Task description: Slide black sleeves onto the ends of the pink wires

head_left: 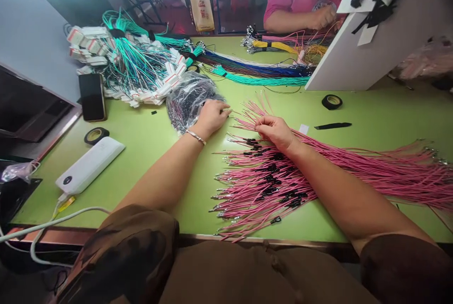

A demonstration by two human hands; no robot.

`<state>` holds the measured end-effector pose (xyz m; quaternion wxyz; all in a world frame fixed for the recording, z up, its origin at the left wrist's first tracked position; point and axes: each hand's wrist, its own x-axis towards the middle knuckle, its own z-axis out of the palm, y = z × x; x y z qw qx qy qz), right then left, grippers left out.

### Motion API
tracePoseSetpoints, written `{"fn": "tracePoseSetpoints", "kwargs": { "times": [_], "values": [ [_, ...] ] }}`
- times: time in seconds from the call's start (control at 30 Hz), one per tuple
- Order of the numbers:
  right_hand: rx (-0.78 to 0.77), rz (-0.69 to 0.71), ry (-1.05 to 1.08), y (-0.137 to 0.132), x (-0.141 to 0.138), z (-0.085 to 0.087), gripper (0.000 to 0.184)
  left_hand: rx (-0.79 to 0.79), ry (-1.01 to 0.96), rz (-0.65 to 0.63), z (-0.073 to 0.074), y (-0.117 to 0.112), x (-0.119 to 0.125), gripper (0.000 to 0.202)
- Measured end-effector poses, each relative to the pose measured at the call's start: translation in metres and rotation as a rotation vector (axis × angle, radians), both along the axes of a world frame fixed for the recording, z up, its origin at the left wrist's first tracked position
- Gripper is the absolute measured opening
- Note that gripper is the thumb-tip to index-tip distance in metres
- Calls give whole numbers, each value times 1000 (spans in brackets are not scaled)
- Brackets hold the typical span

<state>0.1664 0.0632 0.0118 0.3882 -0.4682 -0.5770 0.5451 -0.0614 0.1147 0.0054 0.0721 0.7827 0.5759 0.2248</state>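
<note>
My left hand, with a bracelet at its wrist, is beside the right edge of a clear plastic bag of small dark parts. Its fingers are curled together close to the pink wire tips; what they hold, if anything, is too small to make out. My right hand pinches a pink wire at the top of a spread bundle of pink wires. Metal terminals show at the wire ends. Several black connectors sit on the wires in the lower part of the bundle.
A heap of green wires with white tags lies at back left, beside a phone. Nearer are a tape roll and a white power bank. At right are another tape roll, a black blade-shaped tool and a white panel. A co-worker's hand works opposite.
</note>
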Motion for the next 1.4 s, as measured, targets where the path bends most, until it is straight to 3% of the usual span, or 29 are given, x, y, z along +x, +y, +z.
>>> {"fn": "tracePoseSetpoints", "kwargs": {
  "times": [0.13, 0.33, 0.47, 0.57, 0.77, 0.87, 1.0, 1.1, 1.2, 1.27, 1.4],
  "values": [
    [9, 5, -49, -1, 1, 3, 15, 24, 34, 6, -8, -3, 2, 21],
    [115, 84, -158, -3, 0, 1, 30, -92, -131, -225, -6, -32, -37, 27],
    [77, 65, -156, -4, -2, -1, 28, -93, -289, -129, -2, -46, -51, 35],
    [110, 22, -139, -4, -3, 1, 21, -12, -245, 19, 0, -47, -41, 23],
    [152, -35, -200, -4, -4, 5, 14, -80, 39, 168, 3, -45, -3, 20],
    [164, -44, -228, -3, -3, 3, 14, -96, 88, 130, 1, -42, 5, 14],
    [143, -33, -233, -1, -3, 0, 16, -68, 96, -27, 0, -39, 6, 10],
    [141, -30, -206, -1, -4, -2, 19, -77, -100, -6, 7, -42, 4, 10],
    [144, -27, -185, -2, -3, -2, 24, -164, -542, 95, 16, -49, 4, 18],
    [156, -19, -185, -3, -2, -1, 26, -266, -839, 94, 19, -56, 6, 24],
    [199, -17, -217, -4, 0, 0, 29, -545, -1279, 121, 18, -65, 14, 11]
  ]
}}
